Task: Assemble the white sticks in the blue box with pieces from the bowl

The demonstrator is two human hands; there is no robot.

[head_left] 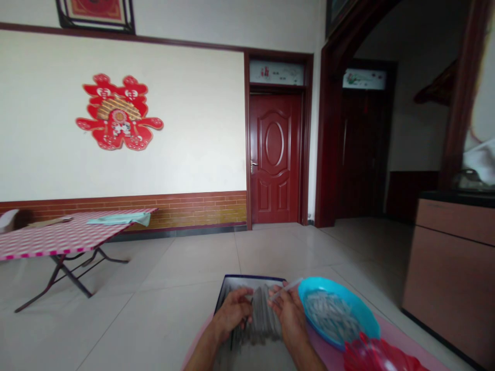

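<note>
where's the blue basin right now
In the head view, the blue basin sits low, right of centre, between the right hand and the crumpled red plastic.

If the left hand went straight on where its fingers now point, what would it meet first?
Likely the grey sticks in the box, right beside the left hand; blur leaves any gap or contact unclear.

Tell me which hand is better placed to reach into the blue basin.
Probably the right hand: it is beside the blue basin, though it already holds a pale strip. The left hand is farther off, at the box.
</note>
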